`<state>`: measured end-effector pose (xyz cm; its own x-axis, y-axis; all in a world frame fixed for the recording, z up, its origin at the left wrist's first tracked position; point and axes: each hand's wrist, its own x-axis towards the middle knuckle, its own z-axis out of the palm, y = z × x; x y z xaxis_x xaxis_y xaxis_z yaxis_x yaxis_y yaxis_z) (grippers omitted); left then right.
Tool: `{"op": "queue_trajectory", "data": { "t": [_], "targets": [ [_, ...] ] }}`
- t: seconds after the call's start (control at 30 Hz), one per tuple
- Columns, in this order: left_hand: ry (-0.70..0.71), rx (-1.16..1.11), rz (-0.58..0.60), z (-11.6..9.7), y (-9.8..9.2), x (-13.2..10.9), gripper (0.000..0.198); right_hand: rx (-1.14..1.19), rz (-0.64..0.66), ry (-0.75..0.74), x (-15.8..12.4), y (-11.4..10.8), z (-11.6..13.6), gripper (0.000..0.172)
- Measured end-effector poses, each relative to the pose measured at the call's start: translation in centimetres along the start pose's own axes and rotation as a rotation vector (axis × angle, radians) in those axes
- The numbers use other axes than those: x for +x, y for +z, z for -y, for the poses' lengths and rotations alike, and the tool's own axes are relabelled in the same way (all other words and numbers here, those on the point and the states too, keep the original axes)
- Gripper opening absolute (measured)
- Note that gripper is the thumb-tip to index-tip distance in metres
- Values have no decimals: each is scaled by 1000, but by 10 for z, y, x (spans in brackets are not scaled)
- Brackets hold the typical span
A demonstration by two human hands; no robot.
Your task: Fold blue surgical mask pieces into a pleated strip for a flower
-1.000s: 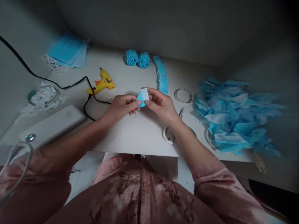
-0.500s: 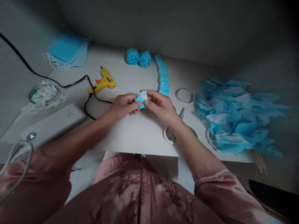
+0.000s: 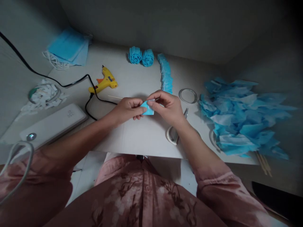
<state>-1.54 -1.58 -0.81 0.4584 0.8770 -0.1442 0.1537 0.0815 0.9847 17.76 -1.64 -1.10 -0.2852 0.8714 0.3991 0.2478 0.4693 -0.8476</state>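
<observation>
Over the middle of the white table, a small folded piece of blue mask fabric (image 3: 149, 109) is pinched between my two hands. My left hand (image 3: 129, 108) grips its left side, thumb on top and fingers curled beneath. At its upper right, the thumb and fingers of my right hand (image 3: 167, 105) close on the edge. Just beyond my right hand lies an overlapping row of folded blue pieces (image 3: 166, 74). Two blue rosettes (image 3: 141, 56) sit side by side at the back. Partly hidden under my right wrist are scissors (image 3: 174, 134).
A yellow glue gun (image 3: 106, 81) with a black cord lies left, near a thin stick (image 3: 115, 97). Also left are stacked blue masks (image 3: 67, 45), white scraps (image 3: 46, 96) and a white power bank (image 3: 55, 124). Right are a tape ring (image 3: 188, 95), heaped blue cut pieces (image 3: 241, 116) and sticks (image 3: 264, 164).
The blue piece has shifted slightly right and turned, and its pale corner has been folded down. My right hand has moved a little right, its thumb now at the piece's upper edge.
</observation>
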Motion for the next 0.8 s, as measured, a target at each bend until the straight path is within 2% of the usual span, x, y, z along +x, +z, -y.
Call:
{"op": "queue_trajectory", "data": {
  "t": [0.2,0.33,0.53,0.8],
  "targets": [
    [-2,-113,-5,-2,0,-1,16,-178,27,-247,1,-9,3,15],
    [15,-196,10,2,-1,0,16,-200,26,-313,1,-10,0,20],
    [16,-274,-17,2,0,1,15,-180,38,-282,0,-10,1,24],
    [21,-260,-40,4,-1,2,15,-16,99,-88,-1,-8,7,28]
  ]
}}
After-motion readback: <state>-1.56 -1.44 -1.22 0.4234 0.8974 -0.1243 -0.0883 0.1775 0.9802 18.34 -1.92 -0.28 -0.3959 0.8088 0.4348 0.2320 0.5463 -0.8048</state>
